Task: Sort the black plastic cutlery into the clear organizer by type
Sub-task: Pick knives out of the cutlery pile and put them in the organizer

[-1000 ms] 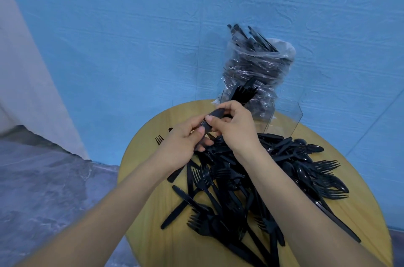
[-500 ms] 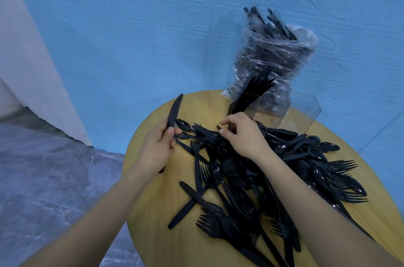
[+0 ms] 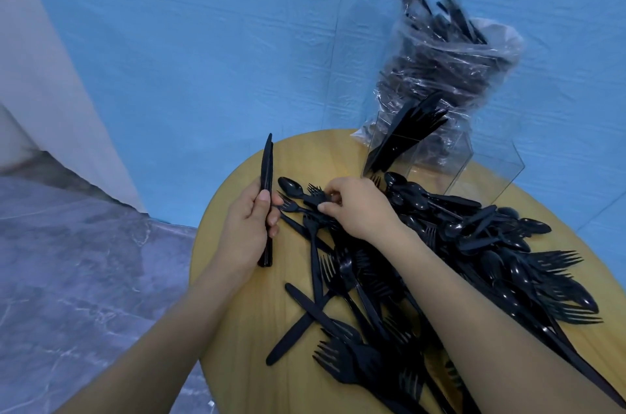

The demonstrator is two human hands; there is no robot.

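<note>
Your left hand (image 3: 249, 227) holds its grip clamped on upright knives (image 3: 266, 190), batching them by type, while your right hand (image 3: 355, 207) pinches a fork (image 3: 318, 198) from the desk (image 3: 244, 329) heap near the organizer (image 3: 440, 156).

Cutlery pile (image 3: 440, 261): black plastic, glossy, smooth. Knife (image 3: 267, 176): same black plastic, slightly duller. Organizer (image 3: 487, 169): clear hard plastic, shiny. Bag (image 3: 450, 75): thin clear film, crinkled, glossy. Table (image 3: 244, 329): light wood grain, matt. Wall (image 3: 203, 41): blue, rough texture. Floor (image 3: 67, 278): grey marble look.
</note>
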